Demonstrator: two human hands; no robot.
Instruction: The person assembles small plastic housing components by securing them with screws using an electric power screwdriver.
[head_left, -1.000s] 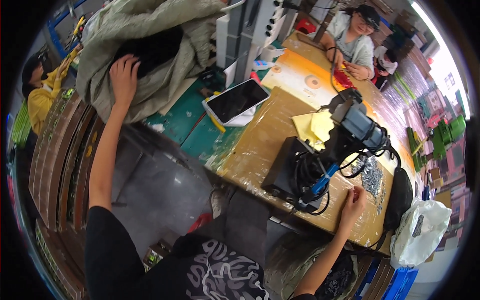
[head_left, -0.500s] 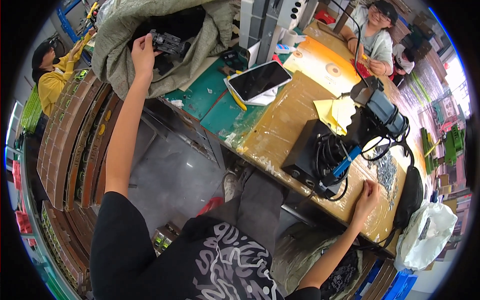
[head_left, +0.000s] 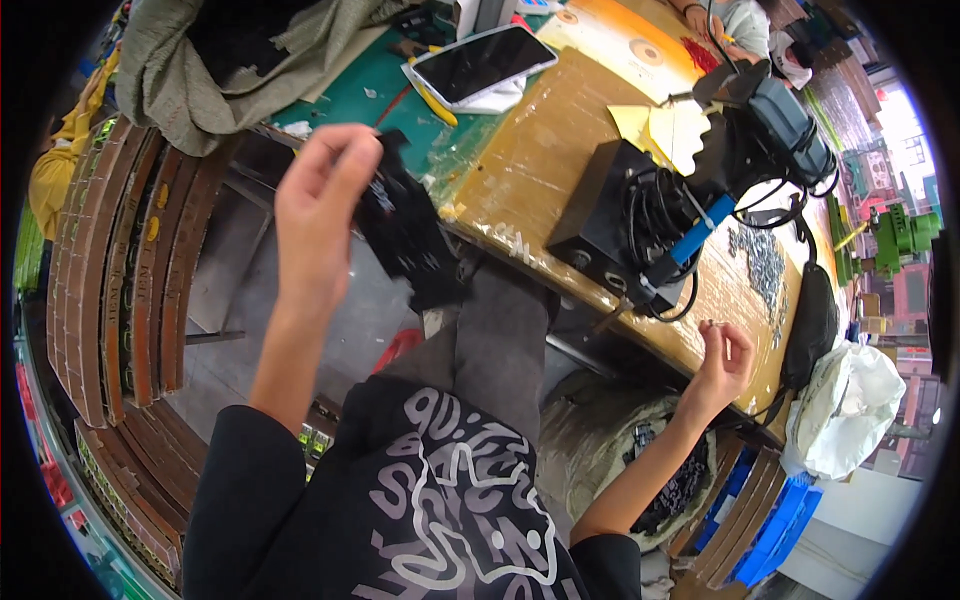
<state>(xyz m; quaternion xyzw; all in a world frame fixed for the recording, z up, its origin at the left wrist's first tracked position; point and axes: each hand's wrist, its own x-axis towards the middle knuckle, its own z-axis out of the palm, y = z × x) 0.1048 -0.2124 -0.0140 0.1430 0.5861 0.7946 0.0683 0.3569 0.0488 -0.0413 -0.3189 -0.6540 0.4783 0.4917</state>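
My left hand [head_left: 315, 225] is closed on one end of a black plastic part [head_left: 410, 235], slightly blurred by motion. The part is held tilted in the air in front of the table's near edge, above my lap. My right hand [head_left: 725, 370] is over the table's right end, thumb and finger pinched on what looks like a small screw [head_left: 711, 323]. Beside it, a scattered pile of small grey screws [head_left: 762, 265] lies on the tabletop. The open woven sack [head_left: 165, 75] with dark contents stands at the upper left.
A black box [head_left: 600, 215] with coiled cables and a blue-banded tool [head_left: 690, 245] sits mid-table. Behind are a phone [head_left: 485, 65] and yellow paper [head_left: 632, 122]. Brown crates [head_left: 95, 290] are stacked left. A sack of black parts [head_left: 650, 480] and a white bag [head_left: 845, 410] stand right.
My left hand has drawn the black plastic part out of the sack's mouth toward me. My right hand has lifted slightly from the tabletop by the screws. The view has tilted downward.
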